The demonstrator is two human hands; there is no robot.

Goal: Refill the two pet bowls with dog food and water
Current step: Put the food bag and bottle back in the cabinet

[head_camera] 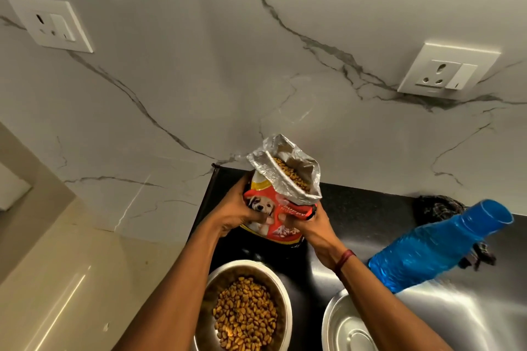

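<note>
Wall [199,80]: white marble, grey veining. Two white socket plates mounted on it, one upper left [51,23], one right [447,71]. Desk [370,208]: glossy black, glare patches. Beige polished surface [57,265] at left.

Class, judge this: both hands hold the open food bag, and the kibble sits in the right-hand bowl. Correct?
No. The head view shows the kibble in the left-hand bowl. Left hand and right hand do hold the open food bag.

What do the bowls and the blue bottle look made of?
Bowl with kibble and empty bowl: likely polished stainless steel, judging by bright mirror-like reflections. Blue bottle: probably translucent plastic, as light glows through its dimpled wall.
</note>
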